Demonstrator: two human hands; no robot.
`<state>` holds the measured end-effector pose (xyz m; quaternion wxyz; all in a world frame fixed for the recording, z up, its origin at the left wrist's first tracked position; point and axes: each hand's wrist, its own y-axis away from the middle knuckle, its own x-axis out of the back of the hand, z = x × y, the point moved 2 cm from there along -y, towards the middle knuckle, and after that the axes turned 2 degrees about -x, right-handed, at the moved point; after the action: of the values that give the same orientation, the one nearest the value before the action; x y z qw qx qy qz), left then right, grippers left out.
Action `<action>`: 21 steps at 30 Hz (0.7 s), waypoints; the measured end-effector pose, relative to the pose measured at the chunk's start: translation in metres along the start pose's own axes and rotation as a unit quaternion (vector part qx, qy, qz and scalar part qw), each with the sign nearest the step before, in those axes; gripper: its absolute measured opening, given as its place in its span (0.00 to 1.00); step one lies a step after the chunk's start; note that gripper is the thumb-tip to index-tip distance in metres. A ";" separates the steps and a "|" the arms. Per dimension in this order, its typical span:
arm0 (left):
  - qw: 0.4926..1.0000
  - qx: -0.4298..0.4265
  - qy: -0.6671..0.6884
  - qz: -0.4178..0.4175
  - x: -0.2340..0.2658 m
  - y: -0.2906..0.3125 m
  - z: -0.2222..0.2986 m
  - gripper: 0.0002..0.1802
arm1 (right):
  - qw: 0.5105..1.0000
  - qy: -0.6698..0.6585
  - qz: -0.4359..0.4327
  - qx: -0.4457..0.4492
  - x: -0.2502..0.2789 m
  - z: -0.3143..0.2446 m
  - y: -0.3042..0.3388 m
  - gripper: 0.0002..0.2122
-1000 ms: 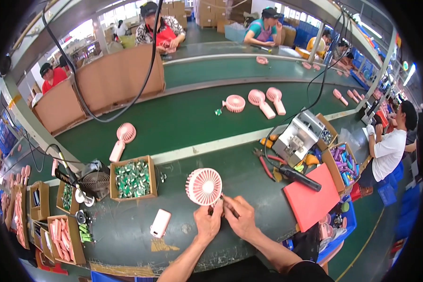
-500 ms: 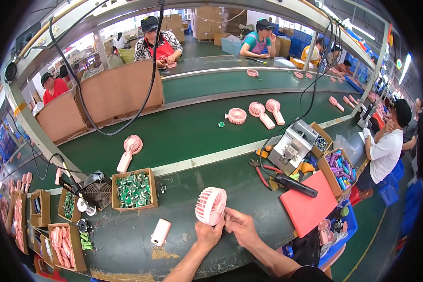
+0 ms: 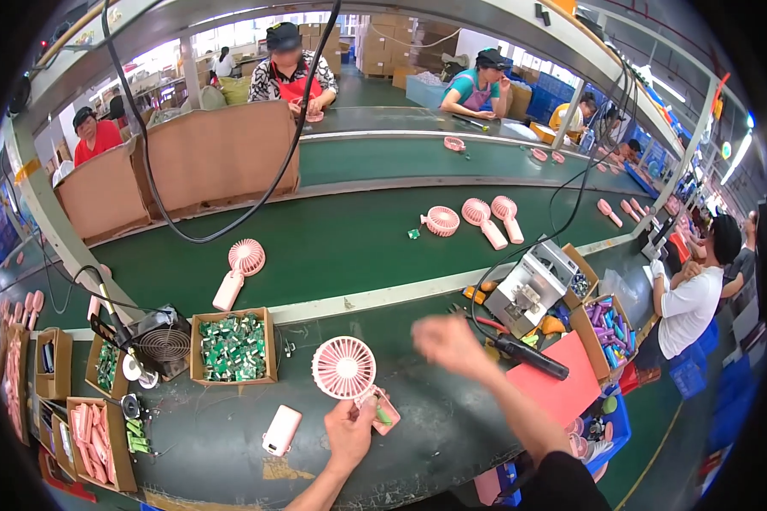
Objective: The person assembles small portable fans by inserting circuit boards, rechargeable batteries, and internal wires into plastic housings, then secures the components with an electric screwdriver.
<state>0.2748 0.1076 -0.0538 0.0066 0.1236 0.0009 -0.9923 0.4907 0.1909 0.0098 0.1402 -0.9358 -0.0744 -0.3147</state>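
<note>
Green, smooth conveyor belt [image 3: 332, 226] curves across a bright workshop, with co-workers seated beyond it and a tall brown cardboard panel [image 3: 217, 157] at its far left edge. Your dark, scuffed workbench [image 3: 222, 434] lies on the near side, its surface scratched and patched with tan wear.

Your left hand [image 3: 349, 433] grips a pink plastic fan [image 3: 343, 368] near its handle, above the middle of the bench. Its round, ribbed head faces you, spokes spreading from a small hub; a small green piece shows by your fingers, too blurred to identify. Your right hand [image 3: 453, 342] is apart from the fan, raised to its right with fingers curled; motion blur means you cannot tell whether it holds anything.

Left of your left hand lies a pale pink, rounded rectangular case [image 3: 281, 430], the dark marking at its end too small to read. Beyond it sits an open cardboard box [image 3: 272, 349] heaped with green circuit boards [image 3: 233, 347]. To your right are a boxy metal machine [image 3: 528, 294], a black cylindrical tool [image 3: 533, 356] and a flat red sheet [image 3: 562, 383].
</note>
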 end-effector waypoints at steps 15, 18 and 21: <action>0.952 0.230 0.201 -0.032 0.014 0.003 -0.019 0.14 | 0.796 0.603 0.035 0.038 0.047 0.195 -0.217 0.09; 0.966 0.204 0.158 -0.012 0.011 -0.002 -0.013 0.14 | 0.812 0.582 0.038 0.017 0.054 0.204 -0.213 0.06; 0.947 0.257 0.194 -0.020 0.015 -0.004 -0.016 0.13 | 0.809 0.584 0.054 0.030 0.043 0.164 -0.215 0.04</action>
<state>0.2641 0.1111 -0.0734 -0.0451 0.3107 -0.2504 -0.9158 0.5691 0.4477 -0.0433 0.2024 -0.5730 0.0630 -0.7917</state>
